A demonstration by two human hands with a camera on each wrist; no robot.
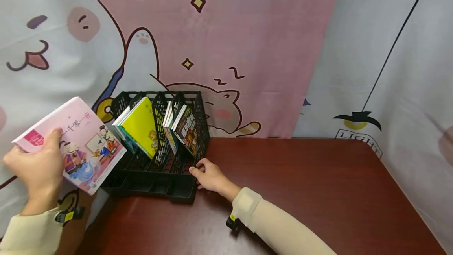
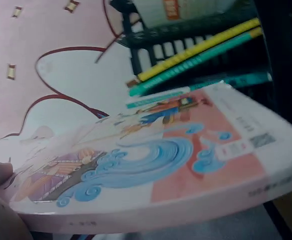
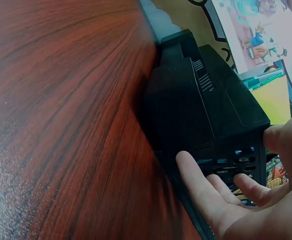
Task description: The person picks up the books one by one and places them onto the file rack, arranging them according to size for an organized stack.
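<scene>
My left hand (image 1: 40,168) grips a pink picture book (image 1: 85,141) by its left part, thumb across the cover. Tilted, the book is held up beside the left end of a black desktop book rack (image 1: 155,186); in the left wrist view the book's cover (image 2: 151,150) shows close up. My right hand (image 1: 212,176) holds the rack's front right corner, with the thumb on the upper edge and the fingers (image 3: 201,185) against the perforated side. In the rack lean a yellow book (image 1: 139,127), a dark-covered book (image 1: 187,129) and several thinner ones.
The rack stands on a reddish-brown table (image 1: 301,184) near its left edge. Behind it hangs a pink and white cartoon cloth (image 1: 240,30). Black perforated dividers (image 1: 162,129) separate the rack's slots.
</scene>
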